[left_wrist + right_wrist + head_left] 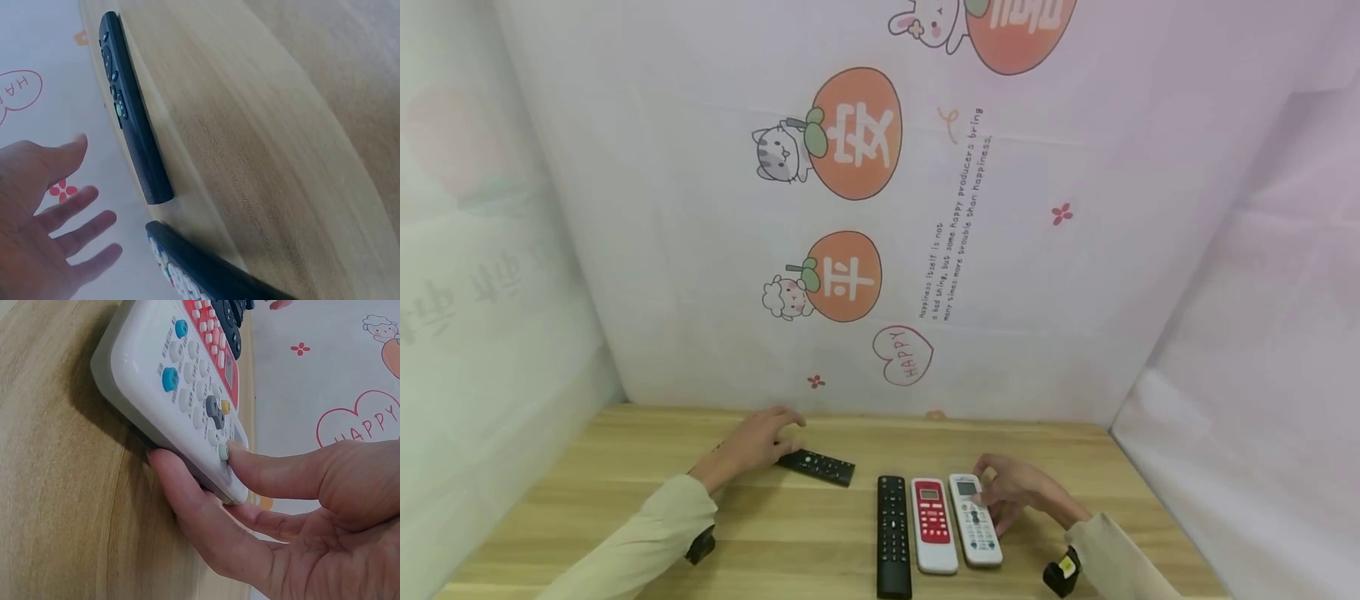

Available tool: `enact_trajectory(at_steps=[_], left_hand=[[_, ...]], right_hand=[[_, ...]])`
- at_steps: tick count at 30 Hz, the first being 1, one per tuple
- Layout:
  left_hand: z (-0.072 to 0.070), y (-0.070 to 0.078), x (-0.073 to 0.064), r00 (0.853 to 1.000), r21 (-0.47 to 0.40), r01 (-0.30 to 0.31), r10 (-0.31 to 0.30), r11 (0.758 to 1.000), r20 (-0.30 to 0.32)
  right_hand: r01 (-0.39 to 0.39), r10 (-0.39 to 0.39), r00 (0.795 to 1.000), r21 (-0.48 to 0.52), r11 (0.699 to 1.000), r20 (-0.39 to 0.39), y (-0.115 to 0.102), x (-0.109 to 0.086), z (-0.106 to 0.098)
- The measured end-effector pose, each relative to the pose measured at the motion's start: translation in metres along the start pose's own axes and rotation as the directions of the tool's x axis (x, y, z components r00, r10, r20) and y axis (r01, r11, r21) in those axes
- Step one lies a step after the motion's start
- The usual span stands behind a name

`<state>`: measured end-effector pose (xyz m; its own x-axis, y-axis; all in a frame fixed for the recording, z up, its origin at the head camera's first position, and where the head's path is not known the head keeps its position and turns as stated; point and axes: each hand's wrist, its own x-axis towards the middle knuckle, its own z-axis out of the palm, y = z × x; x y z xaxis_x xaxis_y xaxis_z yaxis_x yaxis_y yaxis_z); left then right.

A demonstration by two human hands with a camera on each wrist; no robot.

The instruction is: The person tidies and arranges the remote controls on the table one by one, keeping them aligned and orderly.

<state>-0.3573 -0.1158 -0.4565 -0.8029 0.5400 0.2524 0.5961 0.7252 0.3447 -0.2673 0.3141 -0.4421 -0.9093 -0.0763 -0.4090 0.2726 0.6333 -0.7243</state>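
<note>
In the head view my left hand is over the left end of a short black remote control that lies crosswise. The left wrist view shows my left hand with its fingers spread apart, beside two dark remotes, one with a green button and one with many pale buttons. My right hand grips a white remote control by its upper end. Up close, the thumb presses on its button face and the other fingers hold its side edge.
To the left of the white remote stands a red and white remote, then a long black remote, side by side on the wooden table. A white printed cloth hangs behind the table, with white cloth at both sides.
</note>
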Motion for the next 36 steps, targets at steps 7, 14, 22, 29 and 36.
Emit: enact_trajectory(at_steps=[7, 14, 22, 29, 36], left_hand=[[-0.003, 0.005, -0.006, 0.99, -0.069, -0.036, 0.045, 0.997, 0.135], [0.004, 0.008, -0.001, 0.978, -0.076, -0.042, 0.057, 0.996, 0.203], [0.015, 0.005, -0.002, 0.982, -0.043, -0.024, 0.032, 0.999, 0.188], [0.019, 0.007, 0.0, 0.988, -0.082, 0.061, -0.048, 0.995, 0.149], [0.023, 0.018, -0.001, 0.988, -0.119, 0.091, -0.075, 0.989, 0.132]], right_hand=[[-0.015, 0.015, 1.0, -0.012, 1.0, -0.003, 0.001, 0.003, 0.001], [0.028, -0.028, 1.0, 0.016, 0.999, -0.008, 0.001, 0.0, 0.001], [0.067, -0.067, 0.998, 0.009, 0.998, -0.004, 0.001, 0.0, 0.001], [0.092, -0.092, 0.996, 0.007, 0.996, -0.01, 0.0, 0.004, 0.001], [0.073, -0.073, 0.997, -0.037, 0.997, -0.007, -0.001, 0.004, 0.001]])
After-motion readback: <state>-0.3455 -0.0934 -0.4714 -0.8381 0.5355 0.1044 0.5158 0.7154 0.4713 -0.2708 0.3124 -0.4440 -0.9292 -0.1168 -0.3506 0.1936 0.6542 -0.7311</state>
